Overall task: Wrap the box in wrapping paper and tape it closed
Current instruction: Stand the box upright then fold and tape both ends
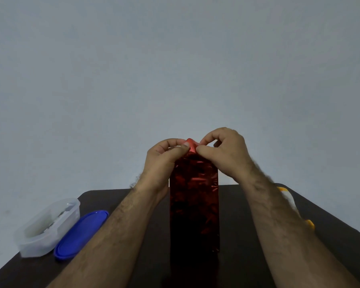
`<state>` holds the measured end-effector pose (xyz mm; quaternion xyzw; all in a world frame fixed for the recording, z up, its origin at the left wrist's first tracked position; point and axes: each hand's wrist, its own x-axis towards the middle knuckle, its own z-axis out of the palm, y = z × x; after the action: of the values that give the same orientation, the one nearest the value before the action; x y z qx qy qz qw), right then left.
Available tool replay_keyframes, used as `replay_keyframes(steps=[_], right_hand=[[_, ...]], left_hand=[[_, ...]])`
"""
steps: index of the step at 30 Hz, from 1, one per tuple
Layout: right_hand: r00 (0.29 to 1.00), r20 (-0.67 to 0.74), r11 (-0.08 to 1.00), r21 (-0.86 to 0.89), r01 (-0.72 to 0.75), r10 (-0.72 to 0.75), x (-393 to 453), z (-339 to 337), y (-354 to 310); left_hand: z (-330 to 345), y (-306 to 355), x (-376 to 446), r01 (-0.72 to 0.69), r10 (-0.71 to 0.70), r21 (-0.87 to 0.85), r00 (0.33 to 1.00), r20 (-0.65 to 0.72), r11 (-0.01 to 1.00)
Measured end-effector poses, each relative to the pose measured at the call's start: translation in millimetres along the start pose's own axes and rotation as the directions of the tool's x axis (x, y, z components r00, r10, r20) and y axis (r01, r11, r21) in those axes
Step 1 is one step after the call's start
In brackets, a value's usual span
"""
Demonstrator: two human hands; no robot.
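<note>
A tall box (194, 206) wrapped in shiny dark red paper stands upright on the dark table (330, 231), in the middle of the view. At its top end the loose red paper (190, 144) is gathered into a small peak. My left hand (166, 156) pinches that paper from the left with thumb and fingers. From the right, my right hand (222, 150) pinches the same fold, fingertips nearly meeting the left thumb. Both forearms run up along the box's sides.
A clear plastic container (47, 227) holding small items sits at the table's left edge, with its blue lid (81, 233) lying beside it. A white and yellow object (292, 204) lies right of my right forearm, partly hidden. A plain wall is behind.
</note>
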<state>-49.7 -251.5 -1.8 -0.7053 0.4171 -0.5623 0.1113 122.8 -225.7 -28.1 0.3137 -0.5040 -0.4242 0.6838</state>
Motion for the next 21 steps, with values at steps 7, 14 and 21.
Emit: replay_keyframes(steps=[7, 14, 21], right_hand=[[0.964, 0.224, 0.972, 0.152, -0.181, 0.144, 4, -20, -12], [0.946, 0.211, 0.968, 0.007, -0.253, 0.246, 3, -21, -19], [0.951, 0.148, 0.960, 0.024, -0.279, 0.273, 1, -29, -27]], left_hand=[[-3, 2, 1, -0.053, 0.053, 0.045, 0.998, -0.019, 0.998], [-2, 8, -2, -0.062, 0.060, 0.069, 0.998, 0.022, 0.996], [-1, 11, -1, -0.023, 0.023, -0.009, 0.999, 0.036, 1.000]])
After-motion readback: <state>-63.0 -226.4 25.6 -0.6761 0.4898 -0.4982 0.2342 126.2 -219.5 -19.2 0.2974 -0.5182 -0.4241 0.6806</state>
